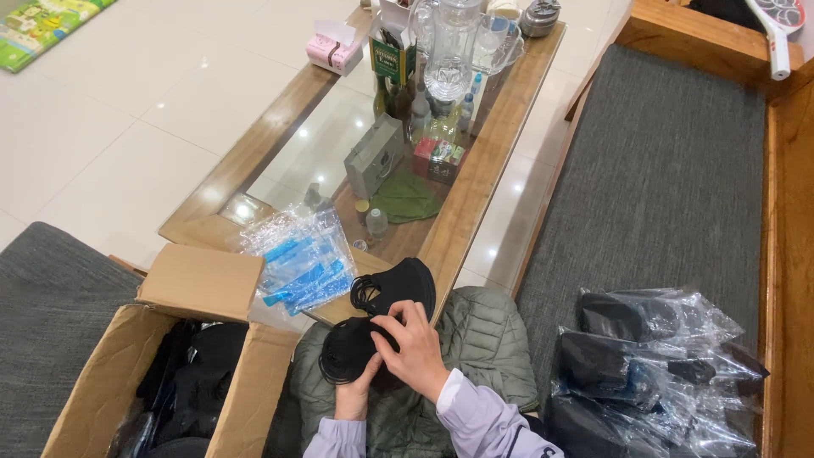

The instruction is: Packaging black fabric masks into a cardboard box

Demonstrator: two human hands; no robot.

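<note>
Down nearest the camera, over a lap covered by a padded green jacket (483, 339), the left hand (354, 392) and right hand (415, 348) come together on a black face mask (348, 348). The left hand grips it from below, thumb up along its edge; the right hand lies over its right side, fingers pinched at the ear loop. Both hands are closed on this one mask.

Just beyond it, a second black mask (405, 284) rests on the near edge of the wooden coffee table (475, 187), its loops hanging toward the hands. Left of that lies a heap of clear plastic sleeves with blue strips (301, 254). To the person's left stands an open cardboard box (199, 293) with dark goods inside. On the right, a pile of bagged black masks (653, 365) sits on the grey bench cushion (670, 170).

Farther along the table, under its glass top, sit a grey box (375, 155) and a green cloth (405, 197). At the far end stand glass jugs (454, 47), a green carton (392, 55) and a pink tissue pack (333, 51).
</note>
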